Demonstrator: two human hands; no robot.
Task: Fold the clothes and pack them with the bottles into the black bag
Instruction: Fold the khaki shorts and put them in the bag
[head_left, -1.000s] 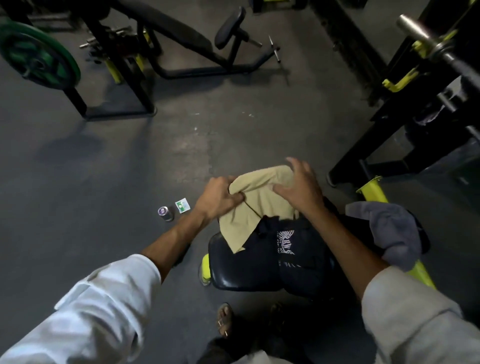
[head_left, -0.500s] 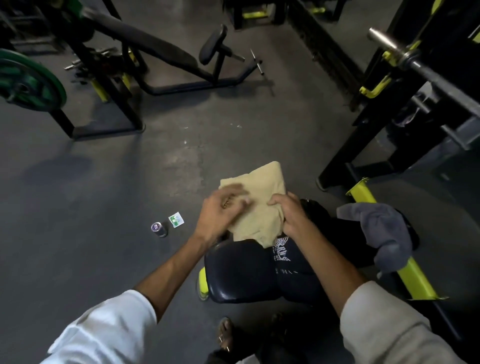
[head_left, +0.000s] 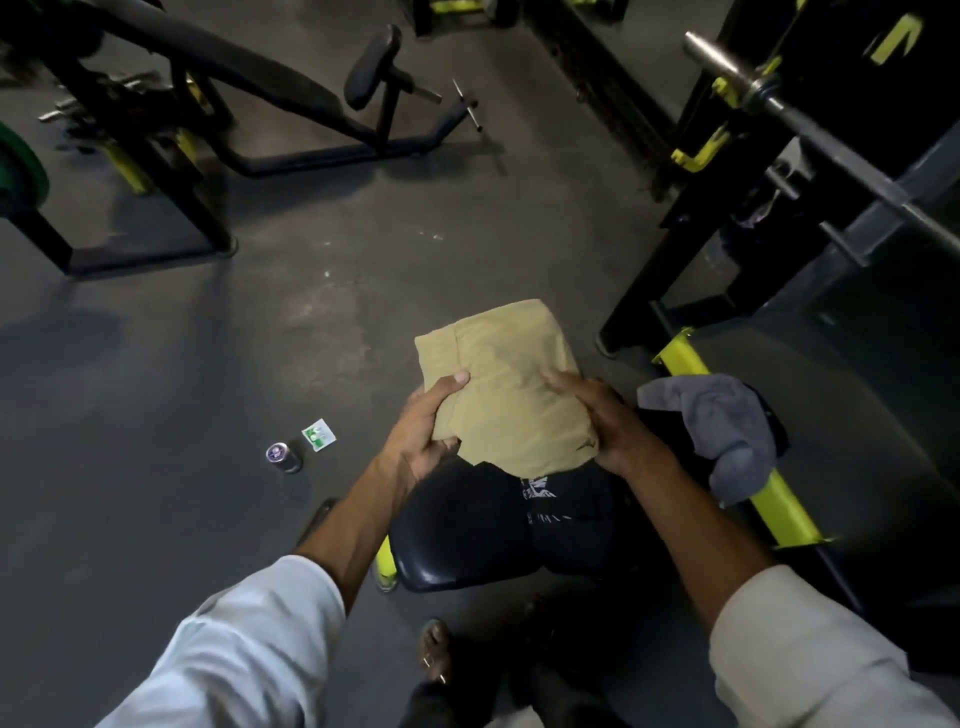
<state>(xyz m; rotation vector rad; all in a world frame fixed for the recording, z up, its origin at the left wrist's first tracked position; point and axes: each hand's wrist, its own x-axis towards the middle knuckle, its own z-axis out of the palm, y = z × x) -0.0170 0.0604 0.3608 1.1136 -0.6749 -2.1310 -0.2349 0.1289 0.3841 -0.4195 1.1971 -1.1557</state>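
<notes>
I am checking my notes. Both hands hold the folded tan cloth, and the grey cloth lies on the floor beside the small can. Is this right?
Not quite. In the head view the grey cloth hangs over the yellow bar, away from the small can on the floor. The left hand and right hand do hold the folded tan cloth.

- Floor (head_left: 156, 415) left of the bench seat (head_left: 457, 535): open, save a small can (head_left: 283, 457) and a packet (head_left: 318, 434) lying close together.
- Seat's right edge: grey cloth (head_left: 722, 431) draped over the yellow frame bar (head_left: 779, 504), closing that side.
- Far right: black rack (head_left: 675, 270) carrying a barbell (head_left: 810, 119).
</notes>
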